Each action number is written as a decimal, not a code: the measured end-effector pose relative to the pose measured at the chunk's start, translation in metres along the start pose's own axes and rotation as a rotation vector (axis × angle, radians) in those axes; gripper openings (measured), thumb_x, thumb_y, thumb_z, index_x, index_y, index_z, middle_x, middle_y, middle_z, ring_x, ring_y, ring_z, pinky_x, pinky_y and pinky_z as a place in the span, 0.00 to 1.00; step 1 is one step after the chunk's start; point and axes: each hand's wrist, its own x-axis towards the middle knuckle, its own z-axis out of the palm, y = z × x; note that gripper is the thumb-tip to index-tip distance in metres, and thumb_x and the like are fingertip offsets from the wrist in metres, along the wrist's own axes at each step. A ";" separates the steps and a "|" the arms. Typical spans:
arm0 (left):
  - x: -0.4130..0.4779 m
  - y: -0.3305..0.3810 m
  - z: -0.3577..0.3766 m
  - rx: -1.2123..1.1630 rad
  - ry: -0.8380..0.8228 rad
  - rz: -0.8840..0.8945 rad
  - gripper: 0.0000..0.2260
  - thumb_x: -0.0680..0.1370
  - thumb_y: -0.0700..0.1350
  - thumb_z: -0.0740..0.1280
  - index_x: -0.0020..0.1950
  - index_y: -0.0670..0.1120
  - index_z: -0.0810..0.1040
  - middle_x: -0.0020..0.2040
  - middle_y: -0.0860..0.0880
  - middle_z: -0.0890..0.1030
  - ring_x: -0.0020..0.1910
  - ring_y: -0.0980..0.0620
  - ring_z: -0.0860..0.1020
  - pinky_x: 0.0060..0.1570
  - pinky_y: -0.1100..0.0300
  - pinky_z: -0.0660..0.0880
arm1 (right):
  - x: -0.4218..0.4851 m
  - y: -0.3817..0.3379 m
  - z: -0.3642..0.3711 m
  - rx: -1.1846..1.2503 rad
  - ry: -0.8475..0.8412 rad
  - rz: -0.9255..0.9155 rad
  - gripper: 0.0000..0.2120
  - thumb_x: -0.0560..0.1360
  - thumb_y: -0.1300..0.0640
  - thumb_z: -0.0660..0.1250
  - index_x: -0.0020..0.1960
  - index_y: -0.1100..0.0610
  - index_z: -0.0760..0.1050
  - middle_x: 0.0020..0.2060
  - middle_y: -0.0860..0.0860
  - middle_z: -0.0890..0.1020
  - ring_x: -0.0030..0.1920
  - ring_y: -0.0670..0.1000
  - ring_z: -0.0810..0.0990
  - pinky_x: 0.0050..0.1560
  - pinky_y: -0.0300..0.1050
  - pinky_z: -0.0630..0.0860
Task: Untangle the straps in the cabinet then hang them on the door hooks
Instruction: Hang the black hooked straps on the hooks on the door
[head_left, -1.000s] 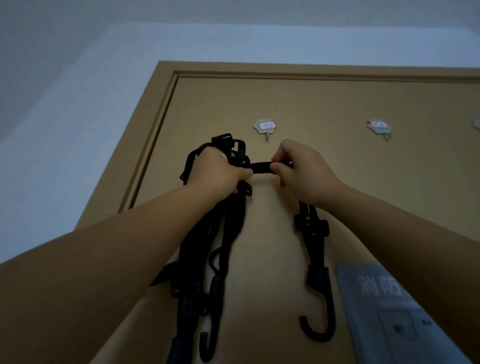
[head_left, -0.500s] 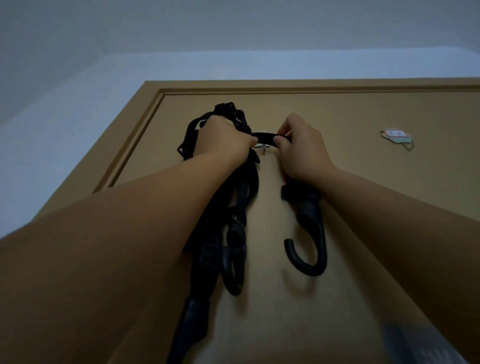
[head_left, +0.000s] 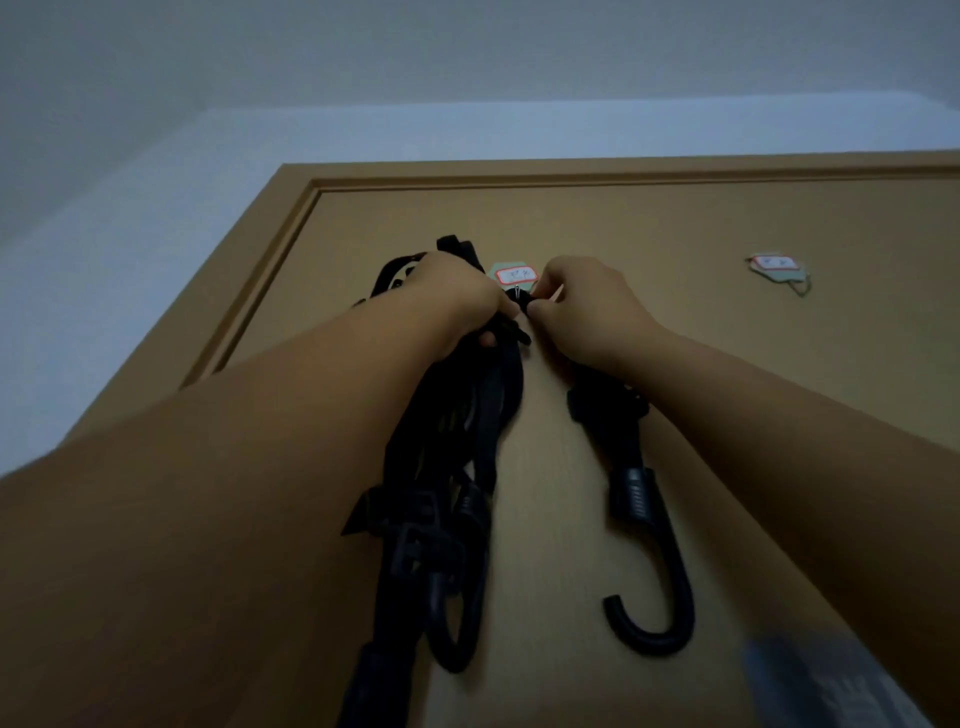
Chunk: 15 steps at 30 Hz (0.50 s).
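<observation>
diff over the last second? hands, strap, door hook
The left hand and right hand lifted the strap span from below the left door hook up to it and drew closer together. Unchanged: both still grip it, the bundle hangs under the left hand, the right door hook is bare.

The door (head_left: 675, 441) looked like tan wood or wood-effect laminate, smooth and matt, with a moulded frame in the same finish. Against the door's upper middle, the straps (head_left: 493, 405) were black woven cloth webbing, dull and slightly coarse. Lower on the door, the large end hook (head_left: 672, 571) seemed coated in black plastic or rubber, smooth with a faint sheen, below a ribbed collar (head_left: 635, 499). Near the door's top, the small door hook (head_left: 517, 292) gave a bright metallic glint, and the label (head_left: 514, 274) looked like matt paper. The wall (head_left: 130, 234) left of the door was flat, matt paint
</observation>
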 end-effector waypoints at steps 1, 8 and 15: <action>-0.003 -0.002 0.001 -0.010 0.017 0.010 0.11 0.71 0.41 0.72 0.35 0.42 0.71 0.30 0.47 0.75 0.12 0.58 0.69 0.17 0.69 0.69 | -0.005 -0.002 0.000 -0.006 -0.010 0.003 0.09 0.75 0.60 0.61 0.54 0.61 0.75 0.55 0.59 0.78 0.56 0.59 0.75 0.49 0.44 0.68; -0.046 -0.029 -0.016 -0.123 0.104 -0.031 0.10 0.73 0.45 0.70 0.41 0.37 0.80 0.37 0.42 0.80 0.16 0.57 0.71 0.25 0.65 0.72 | -0.061 -0.011 -0.008 -0.002 -0.106 0.034 0.13 0.76 0.57 0.58 0.61 0.55 0.68 0.58 0.56 0.77 0.57 0.59 0.74 0.48 0.46 0.67; -0.157 -0.050 -0.039 -0.231 0.045 -0.298 0.10 0.75 0.46 0.67 0.39 0.40 0.79 0.31 0.47 0.77 0.17 0.57 0.69 0.21 0.69 0.69 | -0.149 -0.027 -0.033 0.007 -0.074 0.029 0.14 0.77 0.53 0.57 0.60 0.56 0.67 0.54 0.54 0.69 0.54 0.55 0.70 0.46 0.45 0.65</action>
